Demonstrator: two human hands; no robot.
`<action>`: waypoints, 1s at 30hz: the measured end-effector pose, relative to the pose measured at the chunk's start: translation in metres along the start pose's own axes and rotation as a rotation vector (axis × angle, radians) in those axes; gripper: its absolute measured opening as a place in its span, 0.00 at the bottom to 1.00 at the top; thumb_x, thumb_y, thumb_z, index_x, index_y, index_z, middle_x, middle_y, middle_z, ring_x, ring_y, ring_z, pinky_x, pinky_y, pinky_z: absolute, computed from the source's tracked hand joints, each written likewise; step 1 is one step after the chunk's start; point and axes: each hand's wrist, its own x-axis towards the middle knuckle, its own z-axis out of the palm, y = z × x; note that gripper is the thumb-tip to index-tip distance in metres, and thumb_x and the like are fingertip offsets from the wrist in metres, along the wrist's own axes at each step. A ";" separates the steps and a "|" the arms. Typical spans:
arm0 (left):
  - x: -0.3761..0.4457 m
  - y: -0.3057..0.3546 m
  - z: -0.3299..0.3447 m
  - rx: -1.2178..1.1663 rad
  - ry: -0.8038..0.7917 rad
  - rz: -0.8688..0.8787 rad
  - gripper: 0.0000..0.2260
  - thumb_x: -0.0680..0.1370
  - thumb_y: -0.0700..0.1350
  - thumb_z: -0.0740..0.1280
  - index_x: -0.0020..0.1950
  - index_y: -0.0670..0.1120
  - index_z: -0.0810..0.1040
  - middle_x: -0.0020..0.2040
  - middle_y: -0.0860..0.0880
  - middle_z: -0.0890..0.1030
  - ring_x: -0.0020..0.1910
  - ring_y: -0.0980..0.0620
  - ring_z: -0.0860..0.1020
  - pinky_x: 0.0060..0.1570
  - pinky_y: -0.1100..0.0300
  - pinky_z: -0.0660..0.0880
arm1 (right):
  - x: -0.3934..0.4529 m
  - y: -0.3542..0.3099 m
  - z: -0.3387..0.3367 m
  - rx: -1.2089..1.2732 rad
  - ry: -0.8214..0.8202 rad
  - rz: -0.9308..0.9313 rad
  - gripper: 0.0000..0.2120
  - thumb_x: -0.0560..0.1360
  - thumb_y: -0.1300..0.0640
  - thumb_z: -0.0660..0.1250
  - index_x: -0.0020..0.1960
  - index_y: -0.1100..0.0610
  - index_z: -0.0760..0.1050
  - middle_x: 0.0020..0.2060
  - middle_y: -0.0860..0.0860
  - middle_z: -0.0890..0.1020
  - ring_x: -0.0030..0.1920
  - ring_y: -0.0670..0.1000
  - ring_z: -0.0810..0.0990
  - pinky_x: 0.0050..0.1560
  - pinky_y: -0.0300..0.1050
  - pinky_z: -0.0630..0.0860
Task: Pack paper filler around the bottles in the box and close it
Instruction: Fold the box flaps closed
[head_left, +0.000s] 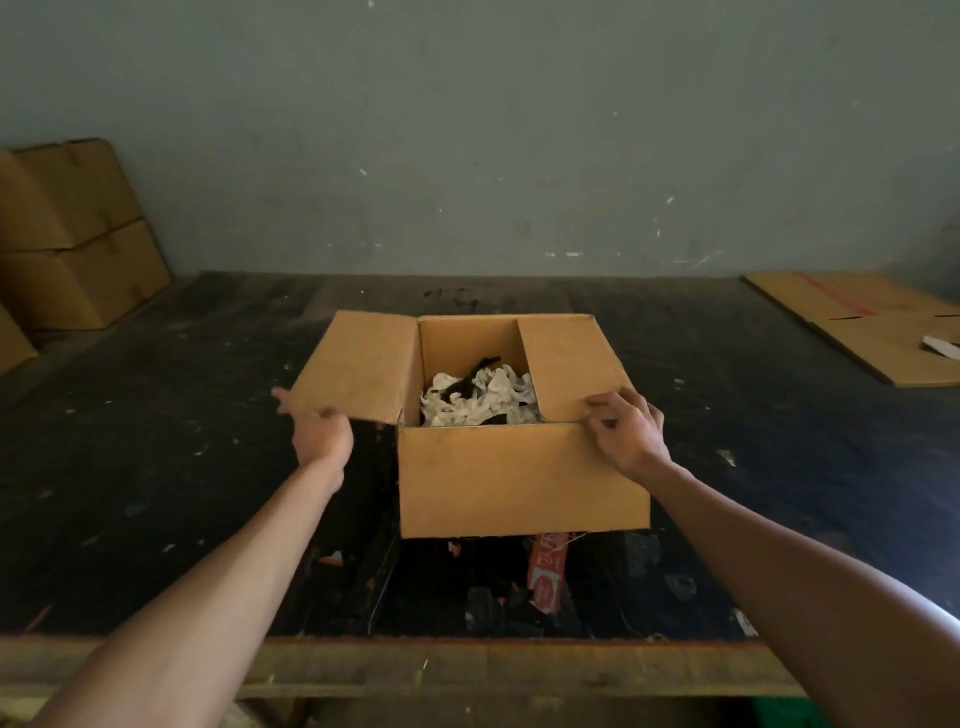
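Observation:
A brown cardboard box stands in the middle of the dark table. Inside it lies white crinkled paper filler mixed with dark shapes; I cannot make out any bottles. The left flap tilts up and inward, and my left hand grips its near edge. The right flap leans in over the opening, with my right hand holding its near corner. The near flap hangs down along the front wall.
Stacked closed cardboard boxes stand at the back left against the wall. A flattened carton lies at the back right. A red label strip and scraps lie in front of the box, near the table's wooden front edge.

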 end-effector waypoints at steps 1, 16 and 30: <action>-0.006 0.010 0.000 0.001 0.014 0.117 0.36 0.83 0.41 0.60 0.79 0.54 0.37 0.80 0.46 0.54 0.71 0.43 0.69 0.66 0.46 0.70 | -0.001 0.001 -0.001 -0.018 -0.014 -0.012 0.18 0.80 0.44 0.62 0.69 0.45 0.71 0.77 0.50 0.58 0.76 0.61 0.50 0.71 0.65 0.59; -0.041 0.012 0.063 0.864 -0.669 0.814 0.25 0.81 0.66 0.46 0.72 0.60 0.70 0.76 0.61 0.63 0.78 0.53 0.54 0.73 0.35 0.40 | -0.026 0.062 -0.034 -0.471 -0.081 -0.327 0.38 0.78 0.62 0.64 0.79 0.42 0.49 0.80 0.46 0.51 0.72 0.58 0.63 0.70 0.59 0.66; -0.015 0.035 0.035 0.203 -0.911 0.282 0.25 0.80 0.64 0.50 0.63 0.55 0.80 0.66 0.61 0.75 0.71 0.58 0.64 0.74 0.46 0.50 | -0.006 0.099 -0.061 -0.783 -0.032 -0.563 0.40 0.77 0.43 0.65 0.79 0.39 0.43 0.79 0.43 0.55 0.68 0.54 0.65 0.65 0.54 0.68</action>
